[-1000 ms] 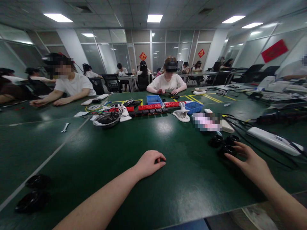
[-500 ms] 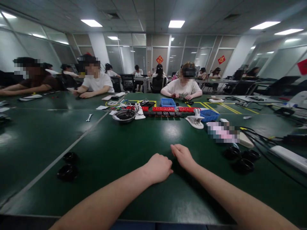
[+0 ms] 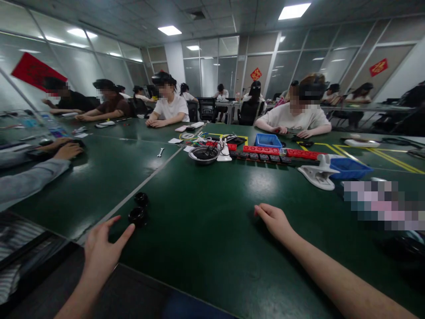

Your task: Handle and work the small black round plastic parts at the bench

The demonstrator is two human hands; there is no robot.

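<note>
Two glossy black ring-shaped parts stand at the left, the nearer ring (image 3: 137, 215) in front of the farther ring (image 3: 141, 198). My left hand (image 3: 104, 243) is open just short of the nearer ring, thumb and forefinger spread apart without touching it. Farther right, my right hand (image 3: 274, 220) rests on the green tabletop (image 3: 206, 212). Its fingers are curled in, and nothing shows in them. More black parts (image 3: 407, 248) lie at the right edge, dark and partly cut off.
A metal bowl with black cables (image 3: 203, 156), red strips (image 3: 260, 150), a white clamp (image 3: 320, 172) and blue baskets (image 3: 268, 140) line the middle. A wrench (image 3: 160, 152) lies left. A co-worker's hands (image 3: 68, 149) rest at far left; another person (image 3: 295, 117) sits opposite.
My view has turned to the left. My left hand has moved left from beside my right hand to the black rings and its fingers have spread. My right hand stays on the table.
</note>
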